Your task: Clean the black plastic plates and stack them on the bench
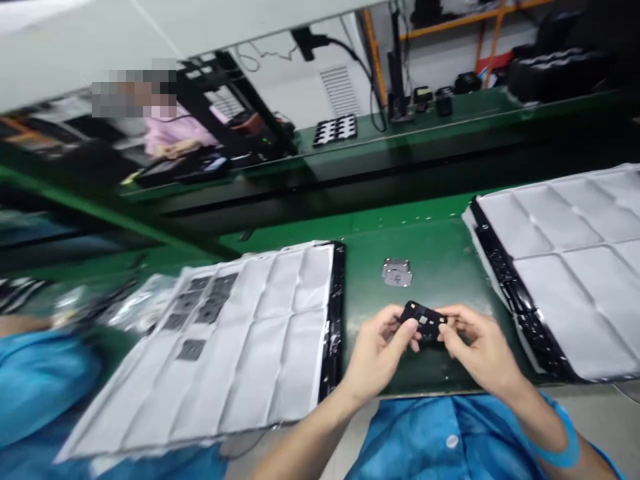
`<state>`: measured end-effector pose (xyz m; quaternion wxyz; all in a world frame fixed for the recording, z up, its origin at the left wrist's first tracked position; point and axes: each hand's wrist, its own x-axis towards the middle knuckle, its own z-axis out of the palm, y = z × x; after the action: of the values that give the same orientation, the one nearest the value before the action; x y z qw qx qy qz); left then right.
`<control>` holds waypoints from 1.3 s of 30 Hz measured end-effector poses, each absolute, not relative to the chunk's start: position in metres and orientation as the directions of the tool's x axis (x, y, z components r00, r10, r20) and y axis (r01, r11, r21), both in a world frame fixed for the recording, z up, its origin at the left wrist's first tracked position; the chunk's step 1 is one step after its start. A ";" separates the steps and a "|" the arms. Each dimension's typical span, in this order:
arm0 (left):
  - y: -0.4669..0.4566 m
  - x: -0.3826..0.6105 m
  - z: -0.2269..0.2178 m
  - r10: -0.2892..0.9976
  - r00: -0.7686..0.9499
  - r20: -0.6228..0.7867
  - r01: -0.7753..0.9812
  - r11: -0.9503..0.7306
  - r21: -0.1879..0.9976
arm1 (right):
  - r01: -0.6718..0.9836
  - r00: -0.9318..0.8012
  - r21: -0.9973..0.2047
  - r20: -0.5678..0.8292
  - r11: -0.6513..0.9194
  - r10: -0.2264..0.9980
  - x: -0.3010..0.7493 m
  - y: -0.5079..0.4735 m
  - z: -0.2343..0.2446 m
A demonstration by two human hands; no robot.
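Observation:
A small flat black plate point(423, 320) with a few pale and gold spots is held between both hands, above the front of the green table. My left hand point(383, 343) pinches its left end, with the thumb on top. At the right end, my right hand point(473, 340) grips it between thumb and fingers. Just beyond the hands, a couple of thin grey metal-looking plates point(397, 273) lie overlapping on the table. The exact kind of the black part cannot be made out.
To the left lies a white compartment tray point(280, 333) with several dark flat pieces point(215, 298). Another white-lined tray point(575, 280) stands on the right. A blue sleeve point(45, 380) of a person is at far left. Behind, a green bench point(465, 110) holds equipment; a person in pink point(175, 130) sits there.

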<state>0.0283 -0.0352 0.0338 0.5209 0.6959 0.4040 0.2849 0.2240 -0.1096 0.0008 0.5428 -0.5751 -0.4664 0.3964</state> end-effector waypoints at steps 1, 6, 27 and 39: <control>-0.040 0.032 0.030 0.864 0.492 -0.105 0.226 -0.010 0.974 | 0.151 0.244 -0.987 0.089 0.053 0.966 0.225 -0.111 0.001; -0.056 0.046 0.019 0.874 0.435 -0.215 0.061 0.209 0.976 | 0.117 0.211 -0.991 0.085 0.062 0.974 0.226 -0.118 -0.002; -0.079 0.059 -0.020 0.862 0.503 0.060 0.077 -0.114 0.990 | -0.307 0.375 -0.948 -0.207 -0.090 0.904 0.202 -0.112 -0.036; -0.074 0.064 -0.025 0.846 0.529 0.064 0.044 -0.103 0.994 | -0.330 0.395 -0.938 -0.241 -0.108 0.886 0.206 -0.107 -0.032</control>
<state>0.0640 -0.0743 -0.0252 0.5777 0.6562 0.3391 0.3474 0.2063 -0.1075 -0.0321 0.6199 -0.5598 -0.2487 0.4904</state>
